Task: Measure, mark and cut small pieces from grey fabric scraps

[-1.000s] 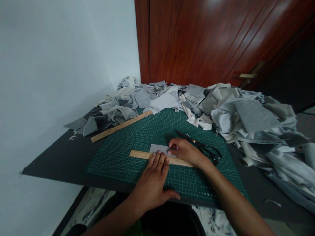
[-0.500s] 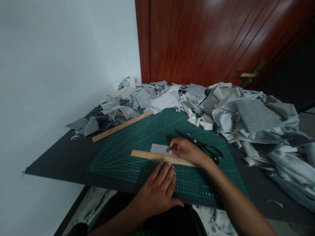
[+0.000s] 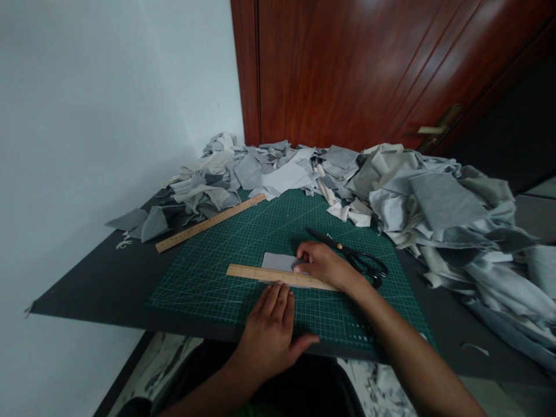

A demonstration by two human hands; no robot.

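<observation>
Grey cloth pc [image 3: 278,262] lies under nr ruler [image 3: 247,271], showing both sides; ruler seems set, no cut visible yet, scissors [image 3: 339,247] unheld beyond ruler. L hand [image 3: 270,333] flat, fingers close tog., at ruler's near edge; R hand [image 3: 324,265] curled on its far side, grip can't tell.

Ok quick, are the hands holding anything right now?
Left hand: open, at the near edge of the closer wooden ruler.
Right hand: curled by the grey cloth; can't tell if it's gripping.
</observation>
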